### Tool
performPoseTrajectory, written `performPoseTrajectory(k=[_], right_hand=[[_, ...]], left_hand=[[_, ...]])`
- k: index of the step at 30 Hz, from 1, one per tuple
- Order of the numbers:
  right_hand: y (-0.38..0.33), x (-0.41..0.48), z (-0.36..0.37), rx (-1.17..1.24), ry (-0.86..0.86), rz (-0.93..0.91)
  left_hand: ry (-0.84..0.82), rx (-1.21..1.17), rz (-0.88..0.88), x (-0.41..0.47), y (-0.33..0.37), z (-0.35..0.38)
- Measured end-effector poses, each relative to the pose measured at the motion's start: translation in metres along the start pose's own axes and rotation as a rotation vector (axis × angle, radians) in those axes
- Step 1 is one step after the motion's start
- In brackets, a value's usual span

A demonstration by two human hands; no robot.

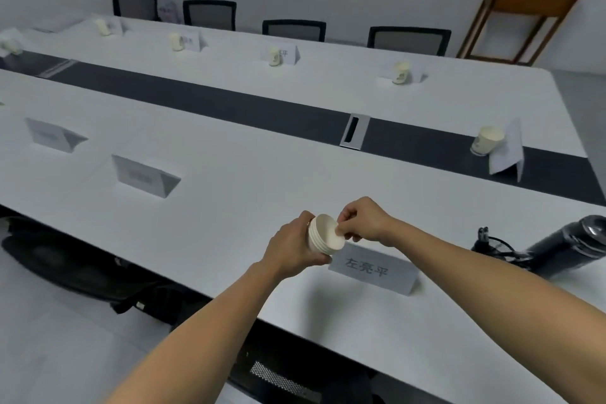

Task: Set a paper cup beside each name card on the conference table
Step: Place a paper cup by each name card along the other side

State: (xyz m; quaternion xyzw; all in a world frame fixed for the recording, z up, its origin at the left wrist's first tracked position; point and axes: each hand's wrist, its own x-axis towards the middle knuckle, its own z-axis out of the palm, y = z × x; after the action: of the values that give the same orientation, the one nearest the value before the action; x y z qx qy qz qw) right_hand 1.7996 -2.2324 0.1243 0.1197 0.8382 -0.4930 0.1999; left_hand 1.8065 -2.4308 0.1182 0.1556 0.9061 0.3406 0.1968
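Stack of paper cups [324, 234] held above near edge of worktop [229, 207], tipped on its side, mouth turned to right. Stack gripped round wall by left hand [292, 246], fingers curled about it. Rim of innermost cup pinched by right hand [364, 221] between thumb and fingers [344, 227]. Nearest name card [372, 269] stood on worktop just beside stack. Second name card [141, 175] and third name card [49, 134] stood further left. End cup [486, 140] set just beside end name card [506, 151] on dark centre strip [229, 105].
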Motion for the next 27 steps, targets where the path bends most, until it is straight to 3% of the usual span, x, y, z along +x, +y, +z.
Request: performPoseTrajectory(k=[7, 11, 14, 18, 27], right_hand=[[0.006, 0.033, -0.043, 0.029, 0.011, 0.037], [0.020, 0.055, -0.072, 0.147, 0.187, 0.095], [0.045, 0.071, -0.085, 0.082, 0.329, 0.158], [0.084, 0.078, -0.078, -0.109, 0.262, 0.267], [0.110, 0.078, -0.068, -0.201, 0.211, 0.336]], left_hand=[[-0.024, 0.037, -0.061, 0.046, 0.010, 0.009], [-0.036, 0.081, -0.127, 0.057, 0.004, 0.016], [-0.059, 0.096, -0.179, 0.058, -0.004, 0.026], [-0.072, 0.097, -0.230, 0.056, -0.012, 0.033], [-0.087, 0.081, -0.289, 0.047, -0.021, 0.045]])
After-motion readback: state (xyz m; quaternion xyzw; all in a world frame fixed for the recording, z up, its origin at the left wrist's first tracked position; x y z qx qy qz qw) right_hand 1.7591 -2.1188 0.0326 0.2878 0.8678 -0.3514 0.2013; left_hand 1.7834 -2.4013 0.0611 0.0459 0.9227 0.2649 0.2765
